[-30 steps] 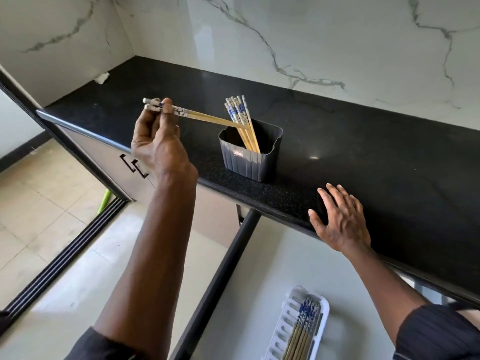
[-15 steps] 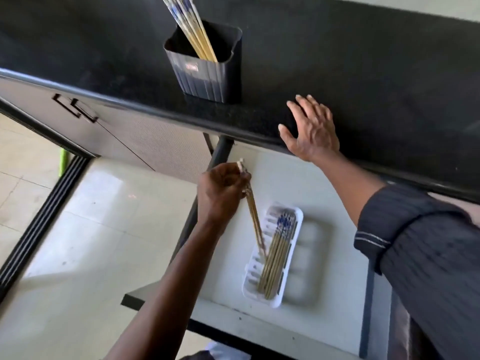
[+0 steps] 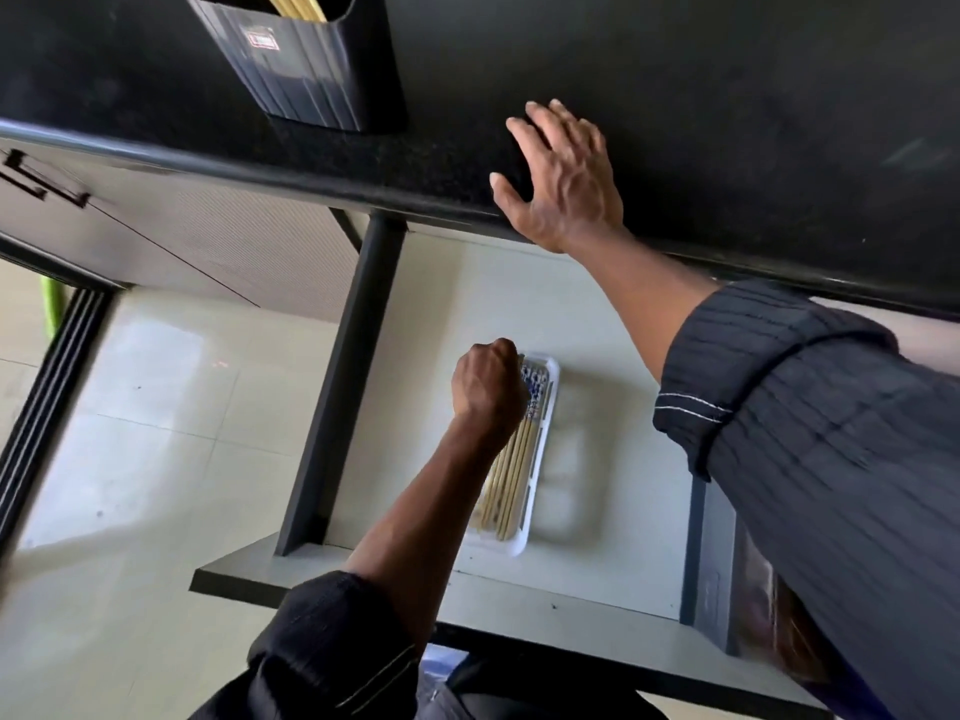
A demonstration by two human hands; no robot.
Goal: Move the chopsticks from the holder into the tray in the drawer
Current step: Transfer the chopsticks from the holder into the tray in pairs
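Observation:
The black holder [image 3: 306,70] stands on the dark counter near its front edge, with a few chopstick shafts [image 3: 291,0] showing at its top. Below it, the open drawer [image 3: 613,324] holds a white slotted tray [image 3: 520,547] in which several chopsticks [image 3: 511,475] lie lengthwise, blue-patterned ends pointing away from me. My left hand [image 3: 488,389] is down at the tray's far end, fingers curled shut on chopstick ends that lie in line with the others. My right hand [image 3: 563,181] rests flat and open on the counter edge.
The drawer's dark left rail [image 3: 343,387] runs beside the tray, and its front panel [image 3: 519,610] is nearest me. A closed cabinet door with a black handle [image 3: 47,181] is to the left. Glossy floor tiles [image 3: 130,459] lie below.
My left hand carried a pair of chopsticks from the holder down into the drawer and lowered them onto the tray. The view tilted downward. My right hand stayed on the counter.

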